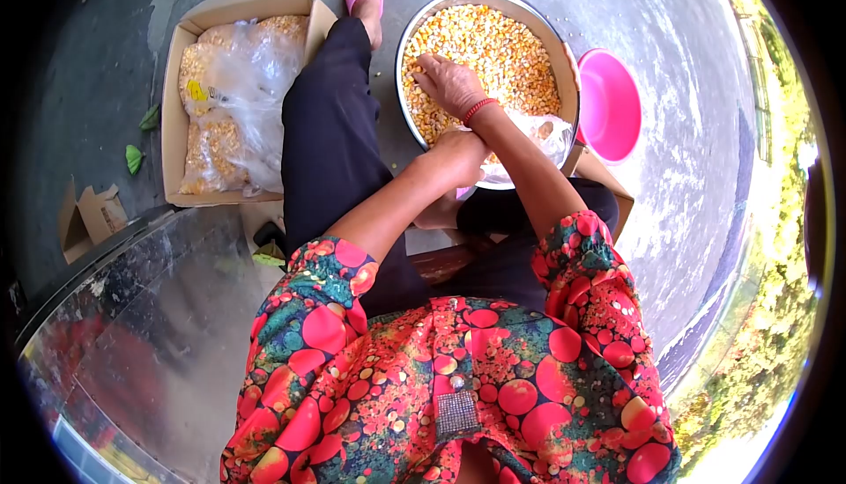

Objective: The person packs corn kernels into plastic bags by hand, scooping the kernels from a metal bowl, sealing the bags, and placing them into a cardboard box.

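A large round pot [568, 88] filled with yellow corn kernels [493, 39] stands in front of me. My right hand [454, 86], with a red bracelet at the wrist, is at the surface of the corn, its fingers curled in at the kernels. Crossing beneath the right wrist, my left hand [454, 156] is at the pot's near rim, closed on a clear plastic bag [546, 136]. The bag lies over the near right part of the corn. The right forearm hides part of the left fingers.
To the left, a cardboard box [174, 132] holds clear bags of corn [216, 145]. A pink basin [612, 105] sits right of the pot. Smaller cardboard pieces [92, 220] and green leaves [134, 159] lie on the grey floor [679, 70].
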Motion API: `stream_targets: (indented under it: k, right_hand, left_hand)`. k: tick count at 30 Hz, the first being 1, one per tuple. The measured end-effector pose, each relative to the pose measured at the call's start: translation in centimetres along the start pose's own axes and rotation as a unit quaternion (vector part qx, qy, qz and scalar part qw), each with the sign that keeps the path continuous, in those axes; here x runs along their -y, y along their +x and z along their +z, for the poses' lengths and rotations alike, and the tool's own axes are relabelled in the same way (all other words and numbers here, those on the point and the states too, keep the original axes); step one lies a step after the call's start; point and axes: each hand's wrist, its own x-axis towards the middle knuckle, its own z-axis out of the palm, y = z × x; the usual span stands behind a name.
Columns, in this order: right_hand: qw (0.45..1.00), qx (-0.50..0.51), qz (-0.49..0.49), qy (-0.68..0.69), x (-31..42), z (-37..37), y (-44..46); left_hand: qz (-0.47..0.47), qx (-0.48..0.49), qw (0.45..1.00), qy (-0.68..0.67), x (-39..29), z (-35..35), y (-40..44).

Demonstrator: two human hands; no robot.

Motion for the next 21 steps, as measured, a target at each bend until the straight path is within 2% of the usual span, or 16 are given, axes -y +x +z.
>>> stream_targets:
  k: [1,3,4,5,7,9,11,13,14,17,18,19,21]
  right_hand:
    - [1.000,-0.002,0.001,0.001,-0.4,0.3,0.0]
    - [0.979,-0.016,0.083,0.188,-1.3,0.7,-0.2]
    - [0.940,-0.094,0.115,0.307,-1.3,0.8,-0.4]
    - [0.847,-0.101,0.162,0.496,-2.1,1.6,-0.1]
    - [0.650,-0.027,0.254,0.716,-2.1,-2.1,-1.3]
    - [0.561,-0.038,0.213,0.799,-3.4,-3.4,-2.2]
    - [0.508,-0.029,0.158,0.846,-4.7,-4.8,-3.6]
    - [0.511,-0.052,0.151,0.845,-4.7,-7.0,-5.2]
    - [0.519,-0.038,0.104,0.848,-5.4,-7.2,-5.9]
    - [0.552,-0.074,0.100,0.825,-5.1,-8.3,-7.9]
    - [0.579,-0.068,0.092,0.807,-5.0,-8.4,-8.5]
    - [0.572,-0.026,0.079,0.816,-4.9,-8.6,-9.0]
    - [0.714,-0.059,0.158,0.679,-3.6,-8.0,-10.0]
  left_hand:
    - [0.001,0.001,1.000,0.001,0.1,0.1,0.0]
    - [-0.019,-0.019,0.999,-0.029,0.3,0.5,0.2]
    - [-0.017,-0.018,0.999,-0.028,0.4,0.7,0.4]
    - [-0.013,-0.030,0.999,-0.016,0.5,0.8,0.5]
    - [-0.009,-0.042,0.999,-0.004,0.8,0.8,0.7]
    - [-0.045,-0.101,0.993,-0.043,0.9,0.7,0.7]
    - [-0.054,-0.160,0.985,-0.037,1.3,0.5,1.1]
    - [-0.066,-0.235,0.968,-0.066,0.9,-0.6,1.1]
    - [-0.062,-0.257,0.961,-0.081,0.8,-1.2,0.9]
    - [-0.051,-0.337,0.932,-0.120,0.7,-2.4,0.8]
    - [-0.041,-0.351,0.926,-0.134,0.8,-2.7,0.8]
    - [-0.039,-0.351,0.926,-0.133,0.8,-2.9,0.7]
    - [-0.034,-0.381,0.920,-0.089,0.7,-3.2,0.6]
